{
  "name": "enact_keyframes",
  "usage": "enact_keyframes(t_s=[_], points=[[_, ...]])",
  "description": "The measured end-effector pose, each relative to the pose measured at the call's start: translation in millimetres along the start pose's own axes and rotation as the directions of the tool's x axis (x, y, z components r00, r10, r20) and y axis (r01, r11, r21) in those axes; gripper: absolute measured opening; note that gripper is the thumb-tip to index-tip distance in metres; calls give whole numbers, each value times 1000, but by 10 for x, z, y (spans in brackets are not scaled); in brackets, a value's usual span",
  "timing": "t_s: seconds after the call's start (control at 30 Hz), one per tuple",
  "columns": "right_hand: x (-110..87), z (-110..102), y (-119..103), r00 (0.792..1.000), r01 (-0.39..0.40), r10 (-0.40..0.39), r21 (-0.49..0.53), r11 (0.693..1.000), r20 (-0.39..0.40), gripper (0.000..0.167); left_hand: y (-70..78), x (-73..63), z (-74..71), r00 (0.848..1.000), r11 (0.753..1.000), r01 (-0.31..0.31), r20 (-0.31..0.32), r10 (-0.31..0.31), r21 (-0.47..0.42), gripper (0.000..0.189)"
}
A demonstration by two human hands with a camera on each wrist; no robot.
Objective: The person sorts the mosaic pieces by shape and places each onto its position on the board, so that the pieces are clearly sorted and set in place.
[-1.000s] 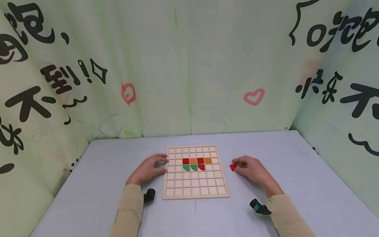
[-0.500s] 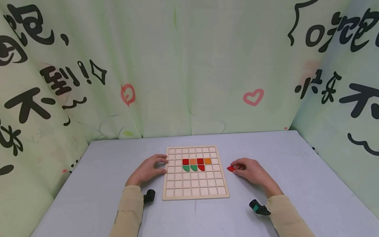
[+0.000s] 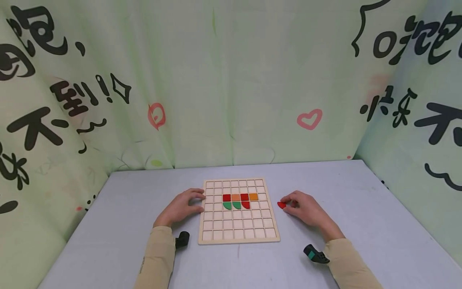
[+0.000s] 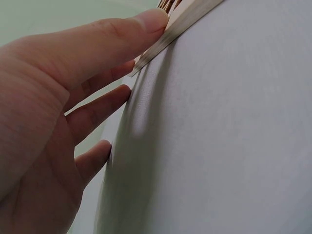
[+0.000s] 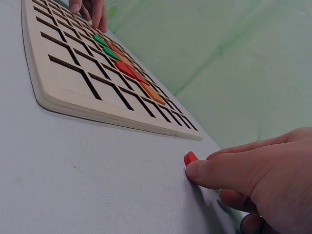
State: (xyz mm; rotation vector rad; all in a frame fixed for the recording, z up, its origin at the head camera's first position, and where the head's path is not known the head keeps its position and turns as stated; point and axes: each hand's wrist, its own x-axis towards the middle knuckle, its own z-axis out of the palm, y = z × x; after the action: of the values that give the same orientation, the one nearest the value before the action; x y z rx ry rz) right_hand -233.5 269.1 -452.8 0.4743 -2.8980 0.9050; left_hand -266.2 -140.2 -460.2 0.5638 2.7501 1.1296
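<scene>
A wooden grid board (image 3: 239,237) lies flat on the table. In its cells sit a row of red and orange squares, with two green quarter-round pieces (image 3: 227,205) and a red quarter-round piece (image 3: 246,205) in the row nearer me. My left hand (image 3: 182,206) rests at the board's left edge, its thumb and fingers touching the frame. Right of the board, my right hand (image 3: 304,206) pinches a small red piece (image 5: 190,158) between thumb and fingers, just above the table. Most of that piece is hidden by the fingers in the right wrist view.
The white table (image 3: 119,224) reaches back to a pale green curtain (image 3: 231,88) with printed lettering, which also stands on both sides. A dark wrist-worn camera sits on each arm, the left one (image 3: 182,239) near the board's lower left corner.
The red piece has been turned in my right fingers and has shifted slightly left toward the board. My left hand and the board have stayed in place.
</scene>
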Motion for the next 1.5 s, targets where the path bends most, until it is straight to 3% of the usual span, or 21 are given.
enact_keyframes(t_s=[0.23,0.6,0.93,1.1,1.5], points=[[-2,-7,9,998,53,-53,0,999,23,26,-7,3,-3,1000,1000,-8,3,8,-8,36],[-13,-16,-28,999,41,-41,-1,999,17,24,6,16,-14,1000,1000,-16,3,16,0,36],[44,43,-110,984,28,-13,84,996,-176,29,9,19,-33,1000,1000,-22,10,23,-7,36],[48,57,-170,976,38,-15,101,994,-218,29,-2,25,-27,1000,1000,-22,11,22,-5,37],[68,99,-247,980,-98,130,202,974,-149,31,-11,13,3,1000,1000,9,3,-9,5,36]])
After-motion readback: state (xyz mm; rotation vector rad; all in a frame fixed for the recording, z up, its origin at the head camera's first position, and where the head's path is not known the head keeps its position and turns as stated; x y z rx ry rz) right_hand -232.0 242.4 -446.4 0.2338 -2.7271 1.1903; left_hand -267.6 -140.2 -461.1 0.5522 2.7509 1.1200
